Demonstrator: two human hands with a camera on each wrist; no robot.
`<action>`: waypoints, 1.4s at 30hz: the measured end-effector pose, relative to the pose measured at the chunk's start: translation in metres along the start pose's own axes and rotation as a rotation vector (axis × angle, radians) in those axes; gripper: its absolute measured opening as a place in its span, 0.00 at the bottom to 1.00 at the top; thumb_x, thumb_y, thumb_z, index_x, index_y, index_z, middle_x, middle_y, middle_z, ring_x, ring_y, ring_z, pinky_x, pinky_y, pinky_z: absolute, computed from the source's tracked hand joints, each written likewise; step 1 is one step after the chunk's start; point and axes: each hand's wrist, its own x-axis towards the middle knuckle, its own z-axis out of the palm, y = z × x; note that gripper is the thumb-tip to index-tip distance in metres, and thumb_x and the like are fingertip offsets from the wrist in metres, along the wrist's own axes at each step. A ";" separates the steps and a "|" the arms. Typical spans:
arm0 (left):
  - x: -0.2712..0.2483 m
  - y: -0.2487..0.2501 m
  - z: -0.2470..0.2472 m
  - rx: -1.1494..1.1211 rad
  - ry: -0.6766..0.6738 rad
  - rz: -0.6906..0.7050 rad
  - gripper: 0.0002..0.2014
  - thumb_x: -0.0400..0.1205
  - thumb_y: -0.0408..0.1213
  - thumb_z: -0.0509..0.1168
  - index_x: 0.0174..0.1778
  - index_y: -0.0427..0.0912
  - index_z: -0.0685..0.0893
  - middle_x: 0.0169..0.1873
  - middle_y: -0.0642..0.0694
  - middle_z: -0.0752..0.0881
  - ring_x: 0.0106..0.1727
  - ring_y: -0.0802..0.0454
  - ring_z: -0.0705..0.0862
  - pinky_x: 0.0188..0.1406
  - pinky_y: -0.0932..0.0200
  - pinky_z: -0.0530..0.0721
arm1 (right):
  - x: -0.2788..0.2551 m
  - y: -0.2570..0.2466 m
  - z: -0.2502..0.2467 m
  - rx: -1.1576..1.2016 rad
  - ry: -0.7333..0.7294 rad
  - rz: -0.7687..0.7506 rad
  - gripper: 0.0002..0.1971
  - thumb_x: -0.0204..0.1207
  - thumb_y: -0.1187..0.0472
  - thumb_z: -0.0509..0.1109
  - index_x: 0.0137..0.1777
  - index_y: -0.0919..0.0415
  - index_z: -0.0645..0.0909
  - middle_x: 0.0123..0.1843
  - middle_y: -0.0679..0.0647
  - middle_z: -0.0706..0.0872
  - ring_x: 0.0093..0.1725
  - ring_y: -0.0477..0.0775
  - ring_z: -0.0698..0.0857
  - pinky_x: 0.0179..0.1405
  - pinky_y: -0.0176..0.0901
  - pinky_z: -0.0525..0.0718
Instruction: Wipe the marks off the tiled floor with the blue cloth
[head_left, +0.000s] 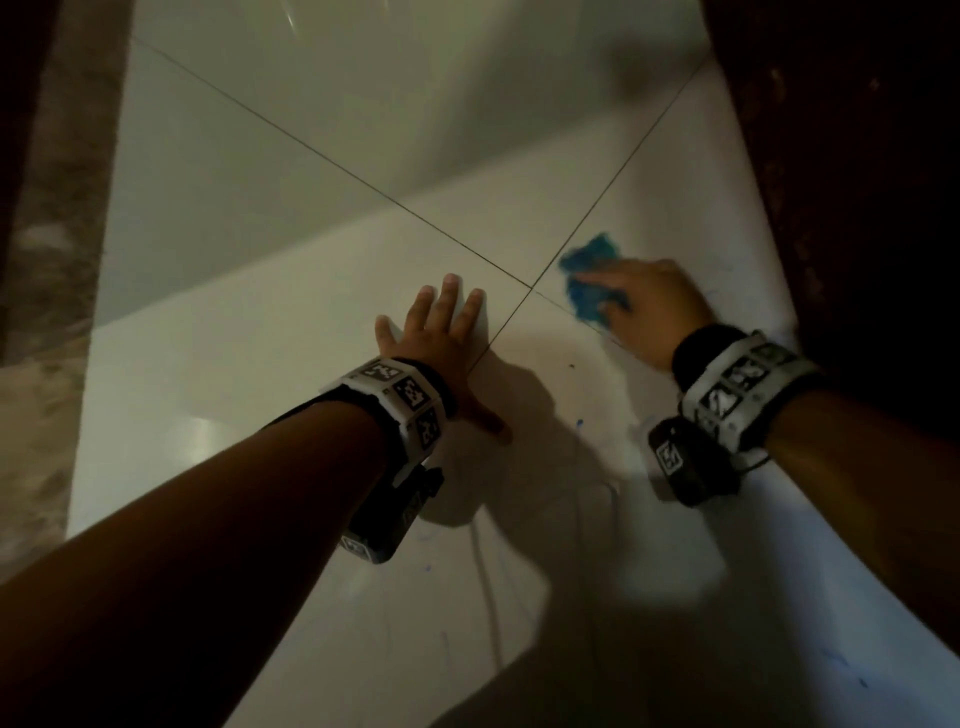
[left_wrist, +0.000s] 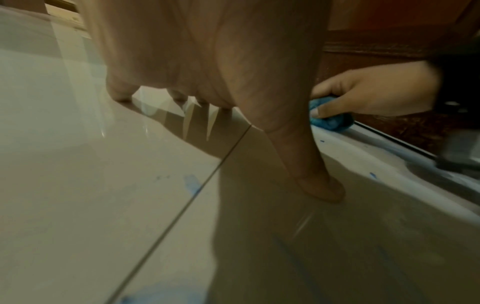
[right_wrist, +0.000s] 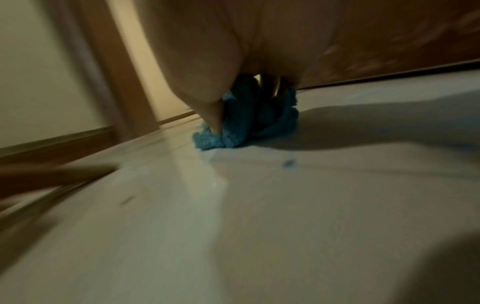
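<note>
Cloth (head_left: 589, 280), blue and bunched, sits pinched under the right hand (head_left: 647, 306) on the tiled floor (head_left: 291, 249) by the grout crossing, blue marks (head_left: 579, 423) lying nearer the person, while the left hand (head_left: 434, 332) presses flat, fingers spread.

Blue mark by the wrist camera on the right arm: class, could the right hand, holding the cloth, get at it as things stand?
Probably yes. The blue mark lies on bare tiled floor, nearer the person than the right hand and blue cloth; nothing lies between.
</note>
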 end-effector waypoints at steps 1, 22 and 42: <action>0.000 -0.001 0.000 -0.001 -0.001 -0.001 0.75 0.53 0.72 0.76 0.81 0.56 0.28 0.81 0.52 0.26 0.84 0.46 0.33 0.79 0.27 0.45 | 0.006 0.011 -0.008 0.024 0.039 0.103 0.21 0.76 0.70 0.63 0.69 0.56 0.79 0.71 0.58 0.79 0.66 0.62 0.79 0.74 0.45 0.70; 0.000 0.001 -0.002 0.004 -0.012 -0.013 0.75 0.53 0.72 0.76 0.81 0.56 0.28 0.81 0.52 0.25 0.84 0.46 0.32 0.79 0.28 0.44 | -0.027 -0.046 0.016 -0.133 -0.157 -0.130 0.23 0.79 0.64 0.61 0.72 0.45 0.73 0.78 0.47 0.69 0.64 0.61 0.73 0.68 0.42 0.63; 0.001 0.000 0.000 -0.002 0.009 -0.004 0.75 0.53 0.72 0.76 0.82 0.56 0.28 0.81 0.52 0.27 0.84 0.45 0.33 0.78 0.26 0.45 | -0.003 0.047 -0.025 0.011 0.059 0.180 0.24 0.76 0.75 0.57 0.70 0.60 0.77 0.72 0.61 0.76 0.67 0.60 0.77 0.70 0.36 0.68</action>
